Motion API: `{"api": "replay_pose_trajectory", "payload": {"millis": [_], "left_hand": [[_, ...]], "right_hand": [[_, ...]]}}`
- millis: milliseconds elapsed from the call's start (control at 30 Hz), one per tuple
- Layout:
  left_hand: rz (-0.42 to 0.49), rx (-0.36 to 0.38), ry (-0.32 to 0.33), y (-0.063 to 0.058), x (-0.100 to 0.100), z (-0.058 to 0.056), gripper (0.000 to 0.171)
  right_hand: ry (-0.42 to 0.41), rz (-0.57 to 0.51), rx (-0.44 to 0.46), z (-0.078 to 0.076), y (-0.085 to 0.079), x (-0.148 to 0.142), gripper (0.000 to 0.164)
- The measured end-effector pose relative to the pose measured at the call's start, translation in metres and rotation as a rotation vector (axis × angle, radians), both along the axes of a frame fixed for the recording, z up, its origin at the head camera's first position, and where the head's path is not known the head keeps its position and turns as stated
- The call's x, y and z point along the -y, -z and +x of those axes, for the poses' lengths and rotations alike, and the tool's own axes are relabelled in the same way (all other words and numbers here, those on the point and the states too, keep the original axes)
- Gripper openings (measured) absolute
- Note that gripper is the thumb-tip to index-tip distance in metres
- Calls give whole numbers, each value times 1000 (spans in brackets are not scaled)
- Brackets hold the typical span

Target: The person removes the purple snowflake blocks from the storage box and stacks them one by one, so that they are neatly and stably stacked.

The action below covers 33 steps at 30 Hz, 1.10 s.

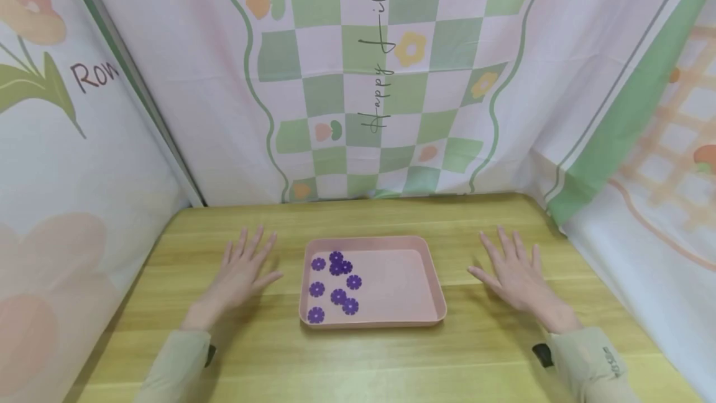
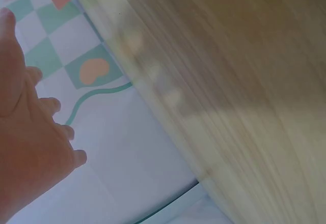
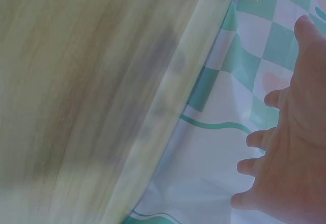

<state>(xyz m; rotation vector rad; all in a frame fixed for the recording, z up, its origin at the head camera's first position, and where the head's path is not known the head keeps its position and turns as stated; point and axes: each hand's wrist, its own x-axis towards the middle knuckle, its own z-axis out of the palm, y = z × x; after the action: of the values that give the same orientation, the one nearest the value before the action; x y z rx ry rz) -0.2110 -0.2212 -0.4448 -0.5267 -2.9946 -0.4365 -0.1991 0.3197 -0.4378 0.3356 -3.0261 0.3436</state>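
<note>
A shallow pink tray [image 1: 397,285] lies in the middle of the wooden table in the head view. Several purple flower-shaped pieces [image 1: 353,282] are scattered over its left half, some of them overlapping. To the left of the tray my left hand [image 1: 239,275] is spread with straight fingers and holds nothing. My right hand [image 1: 517,278] is on the tray's other side, its fingers also spread and nothing in it. Each wrist view shows its hand, the left [image 2: 30,132] and the right [image 3: 295,137], with fingers apart and a corner of the pink tray at the top.
The wooden table [image 1: 369,365] runs back to a checked green and white curtain [image 1: 366,98]. Printed cloth hangs at the left [image 1: 84,173] and at the right [image 1: 632,254] along the table's sides. Dark bands show at both sleeve cuffs.
</note>
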Motion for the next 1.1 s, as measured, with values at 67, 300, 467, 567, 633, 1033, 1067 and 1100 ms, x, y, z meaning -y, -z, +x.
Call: {"api": "replay_pose_trajectory", "payload": {"millis": [67, 300, 467, 567, 633, 1033, 1067, 1100], "left_hand": [[2, 2, 3, 1, 0, 0, 81], [13, -3, 14, 4, 0, 0, 84], [25, -2, 29, 5, -1, -2, 86], [39, -1, 39, 4, -2, -3, 88], [46, -1, 46, 4, -3, -3, 89], [53, -1, 71, 4, -10, -5, 91], [55, -1, 73, 4, -11, -4, 91], [55, -4, 76, 4, -12, -4, 90]], "right_hand": [[0, 1, 5, 0, -1, 1, 83], [-21, -2, -3, 1, -3, 4, 83], [-42, 8, -10, -1, -2, 7, 83], [-54, 14, -24, -2, -1, 9, 83], [-64, 15, -38, -3, -1, 10, 82], [-119, 0, -76, -4, -4, 19, 81], [-125, 0, -84, -4, -3, 20, 80], [-134, -6, -90, -4, -3, 21, 79]]}}
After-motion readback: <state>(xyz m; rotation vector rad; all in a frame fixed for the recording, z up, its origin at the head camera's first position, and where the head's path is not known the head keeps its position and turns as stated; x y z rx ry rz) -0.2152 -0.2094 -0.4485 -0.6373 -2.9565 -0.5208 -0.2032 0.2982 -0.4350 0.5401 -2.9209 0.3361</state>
